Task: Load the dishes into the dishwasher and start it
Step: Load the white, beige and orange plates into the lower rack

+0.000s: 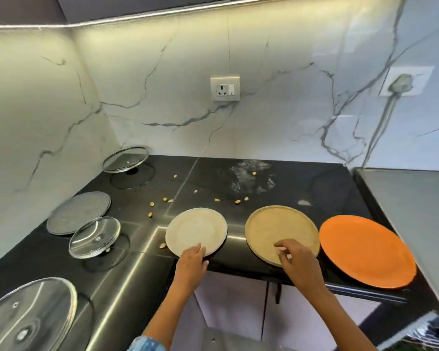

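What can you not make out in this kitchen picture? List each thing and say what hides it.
1. Head view: the big glass lid is cut off by the lower left edge.
2. The tan plate near rim is covered by the right hand.
3. Whether the left hand grips the white plate or rests on it: fingertips blurred.
4. The dishwasher: not in view.

We see a bright strip light (142,15) at twelve o'clock glaring off the dark surface (127,274); edges bow, slightly soft throughout.
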### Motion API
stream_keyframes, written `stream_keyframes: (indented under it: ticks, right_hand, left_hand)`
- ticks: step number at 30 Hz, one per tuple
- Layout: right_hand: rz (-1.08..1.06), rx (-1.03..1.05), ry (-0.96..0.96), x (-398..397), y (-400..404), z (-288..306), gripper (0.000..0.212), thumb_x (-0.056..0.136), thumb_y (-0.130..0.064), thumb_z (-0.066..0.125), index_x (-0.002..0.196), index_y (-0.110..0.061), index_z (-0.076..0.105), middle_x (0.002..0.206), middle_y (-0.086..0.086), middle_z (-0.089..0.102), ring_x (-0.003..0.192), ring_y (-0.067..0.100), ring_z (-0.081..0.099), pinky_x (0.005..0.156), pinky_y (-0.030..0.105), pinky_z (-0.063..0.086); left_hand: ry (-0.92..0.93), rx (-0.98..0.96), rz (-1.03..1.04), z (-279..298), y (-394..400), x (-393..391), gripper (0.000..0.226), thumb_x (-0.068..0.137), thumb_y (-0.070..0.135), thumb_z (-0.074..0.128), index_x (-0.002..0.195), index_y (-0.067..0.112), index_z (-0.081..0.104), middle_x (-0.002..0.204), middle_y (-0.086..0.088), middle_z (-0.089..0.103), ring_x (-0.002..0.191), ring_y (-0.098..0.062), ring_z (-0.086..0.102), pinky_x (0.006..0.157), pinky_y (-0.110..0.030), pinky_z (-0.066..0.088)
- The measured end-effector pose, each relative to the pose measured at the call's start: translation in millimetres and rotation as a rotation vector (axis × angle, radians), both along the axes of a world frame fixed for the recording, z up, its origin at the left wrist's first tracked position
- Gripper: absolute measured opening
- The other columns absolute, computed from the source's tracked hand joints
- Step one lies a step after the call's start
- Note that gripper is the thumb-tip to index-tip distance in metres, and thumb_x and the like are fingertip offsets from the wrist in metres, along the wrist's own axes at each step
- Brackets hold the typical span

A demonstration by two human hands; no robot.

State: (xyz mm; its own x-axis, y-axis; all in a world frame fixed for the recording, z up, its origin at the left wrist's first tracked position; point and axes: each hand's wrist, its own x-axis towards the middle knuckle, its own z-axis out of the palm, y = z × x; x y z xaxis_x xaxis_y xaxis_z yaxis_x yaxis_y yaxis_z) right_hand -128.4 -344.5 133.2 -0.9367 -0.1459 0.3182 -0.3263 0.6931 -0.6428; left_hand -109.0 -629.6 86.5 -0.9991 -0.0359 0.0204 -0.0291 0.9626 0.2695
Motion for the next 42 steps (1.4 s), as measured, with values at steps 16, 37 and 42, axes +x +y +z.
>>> stream_keyframes:
  ticks: [16, 37, 42]
  right_hand:
    - [-0.027, 0.052, -0.041, 32, 26, -2, 0.017, 0.083, -0.008, 0.068, 0.091, -0.023, 0.068, 0.087, -0.019, 0.064, 0.074, 0.0, 0.061, 0.065, 0.024, 0.053]
    - [-0.949, -0.143, 0.054, 324, 337, 29, 0.014, 0.09, -0.036, 0.057, 0.097, -0.029, 0.067, 0.095, -0.013, 0.069, 0.081, 0.005, 0.067, 0.07, 0.025, 0.054]
    - [-0.946, 0.0, -0.021, 398, 379, 18, 0.049, 0.087, -0.063, 0.044, 0.117, -0.027, 0.057, 0.112, -0.013, 0.063, 0.1, 0.002, 0.059, 0.081, 0.023, 0.049]
  left_hand:
    - [0.553, 0.075, -0.204, 85, -30, 14, 0.044, 0.063, -0.016, 0.072, 0.09, 0.013, 0.054, 0.089, -0.002, 0.052, 0.079, -0.02, 0.047, 0.052, -0.034, 0.047]
    - [0.388, 0.482, -1.282, 148, 429, 100, 0.011, 0.089, 0.02, 0.048, 0.093, 0.023, 0.058, 0.092, 0.01, 0.052, 0.087, -0.013, 0.053, 0.068, -0.029, 0.045]
    - [0.243, 0.471, -1.427, 112, 545, 156, 0.012, 0.088, 0.012, 0.059, 0.094, 0.022, 0.058, 0.094, 0.008, 0.054, 0.086, -0.012, 0.056, 0.068, -0.028, 0.046]
